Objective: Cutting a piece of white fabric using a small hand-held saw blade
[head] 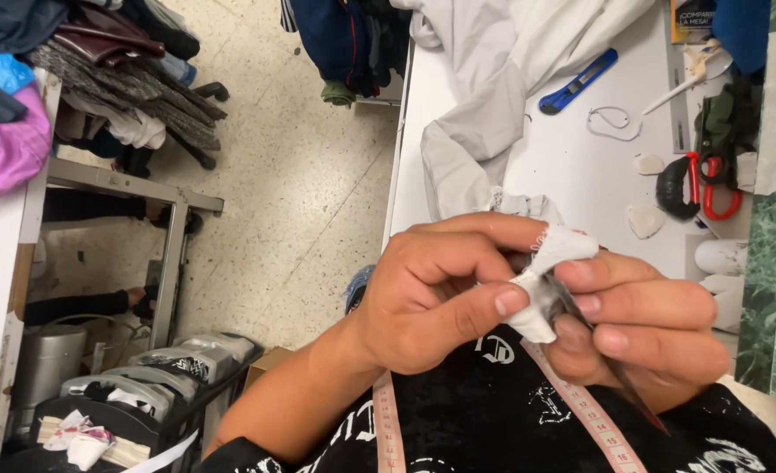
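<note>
My left hand (432, 293) reaches in from the lower left and pinches a small folded piece of white fabric (556, 250) between thumb and fingers. My right hand (655, 328) meets it from the right, fingers curled against the same fabric. It also grips a thin dark pointed tool (635, 398), whose tip sticks out toward the lower right. What kind of tool it is cannot be made out. Both hands hover over my black printed shirt, with a pink measuring tape (585, 410) draped across it.
A white table (581, 166) carries a crumpled white cloth (493, 105), a blue utility knife (578, 81), red-handled scissors (714, 188) and pale chalk pieces (646, 219). Left of it are speckled floor, a metal-framed bench (173, 254) and piled clothes (134, 79).
</note>
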